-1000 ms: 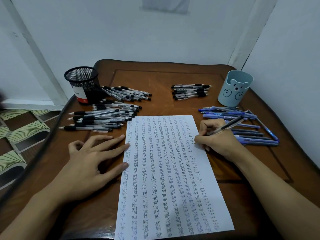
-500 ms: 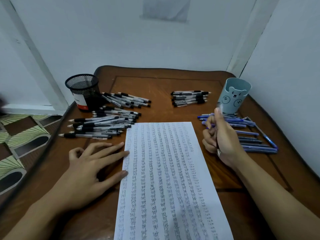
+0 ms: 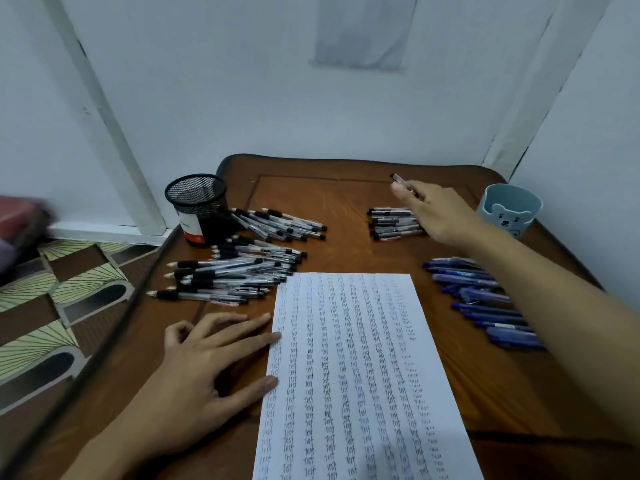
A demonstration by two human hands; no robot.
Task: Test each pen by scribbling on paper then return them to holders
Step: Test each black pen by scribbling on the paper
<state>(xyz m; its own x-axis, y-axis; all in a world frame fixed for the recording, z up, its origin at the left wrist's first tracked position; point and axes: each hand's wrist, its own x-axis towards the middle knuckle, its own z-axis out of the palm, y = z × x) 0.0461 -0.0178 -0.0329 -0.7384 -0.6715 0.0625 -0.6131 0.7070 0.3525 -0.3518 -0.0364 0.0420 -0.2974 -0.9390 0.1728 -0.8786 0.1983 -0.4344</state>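
Brown wooden surface (image 3: 346, 202): the right grip (image 3: 437, 213) pinches a clear black-ended pen (image 3: 399, 178) over the far pile of black pens (image 3: 389, 225). The left grip (image 3: 207, 368), released with fingers straight, presses the left edge of the white scribbled paper sheet (image 3: 353, 375).

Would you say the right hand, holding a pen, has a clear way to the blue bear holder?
Probably yes: the right hand, pinching the pen, hovers over a small pen pile; the blue bear holder stands open-topped just right of it, nothing between.
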